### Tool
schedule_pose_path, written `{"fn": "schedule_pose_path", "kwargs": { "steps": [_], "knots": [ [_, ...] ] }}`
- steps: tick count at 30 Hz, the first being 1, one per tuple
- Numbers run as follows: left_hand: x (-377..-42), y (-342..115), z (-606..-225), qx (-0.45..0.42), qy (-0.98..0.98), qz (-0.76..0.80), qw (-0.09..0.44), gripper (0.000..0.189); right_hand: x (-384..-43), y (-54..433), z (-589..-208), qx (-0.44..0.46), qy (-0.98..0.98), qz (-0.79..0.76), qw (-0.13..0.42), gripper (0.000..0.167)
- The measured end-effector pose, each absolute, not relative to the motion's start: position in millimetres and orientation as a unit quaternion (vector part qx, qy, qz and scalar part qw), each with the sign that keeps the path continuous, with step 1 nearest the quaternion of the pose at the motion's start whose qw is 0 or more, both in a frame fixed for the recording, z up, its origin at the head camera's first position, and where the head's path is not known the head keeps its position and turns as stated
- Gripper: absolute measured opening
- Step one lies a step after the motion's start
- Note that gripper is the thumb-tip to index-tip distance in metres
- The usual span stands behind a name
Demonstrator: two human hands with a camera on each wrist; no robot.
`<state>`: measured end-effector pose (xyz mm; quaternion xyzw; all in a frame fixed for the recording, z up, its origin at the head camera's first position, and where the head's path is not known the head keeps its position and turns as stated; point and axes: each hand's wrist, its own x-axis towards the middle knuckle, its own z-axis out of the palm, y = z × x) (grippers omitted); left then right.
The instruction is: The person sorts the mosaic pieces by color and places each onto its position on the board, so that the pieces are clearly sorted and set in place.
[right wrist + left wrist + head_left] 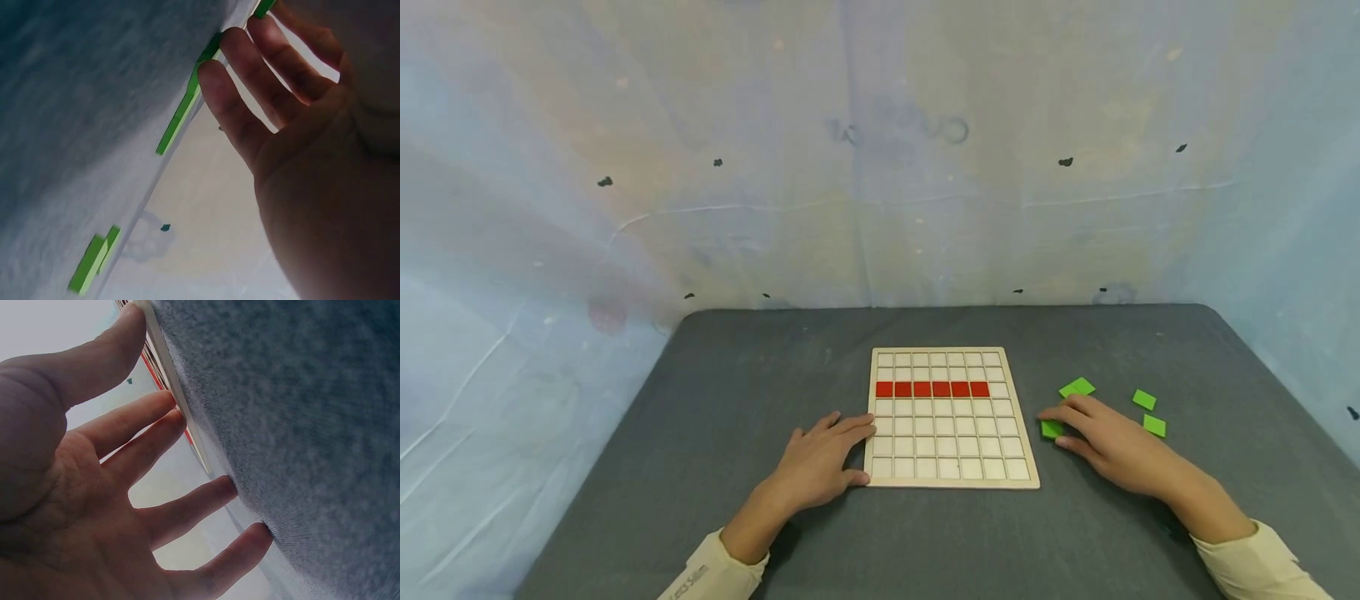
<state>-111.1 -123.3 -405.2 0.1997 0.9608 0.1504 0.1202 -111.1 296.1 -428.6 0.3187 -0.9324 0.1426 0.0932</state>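
A pale wooden grid board lies flat on the dark table. Several red square tiles form a line in its third row from the top, starting at the left. My left hand rests at the board's left edge, fingers spread and fairly straight, thumb and fingertips touching the rim. To the right of the board, my right hand pinches a green square tile between thumb and fingers, low over the table. In the right wrist view this green tile shows only partly, at the top edge.
Just beyond the right hand lie green tiles close together. Two separate green tiles, one farther back and one nearer, lie to its right. A pale hanging sheet stands behind the dark table and along its sides.
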Motion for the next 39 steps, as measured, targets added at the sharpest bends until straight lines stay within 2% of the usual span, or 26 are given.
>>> {"fn": "schedule_pose_path", "kwargs": {
  "steps": [10, 25, 39],
  "knots": [
    [-113.0, -122.7, -406.4, 0.195, 0.963, 0.145, 0.117, 0.066, -123.4, 276.4, -428.5, 0.325, -0.932, 0.142, 0.069, 0.038],
    [-111.3, -122.3, -403.8, 0.197, 0.962, 0.147, 0.119, 0.067, -137.4, 240.9, -425.4, 0.361, -0.920, 0.116, 0.098, 0.039],
    [-112.8, -120.3, -405.7, 0.203, 0.962, 0.141, 0.117, 0.067, -160.1, 207.9, -399.8, 0.388, -0.907, 0.136, 0.086, 0.036]
  ]
}}
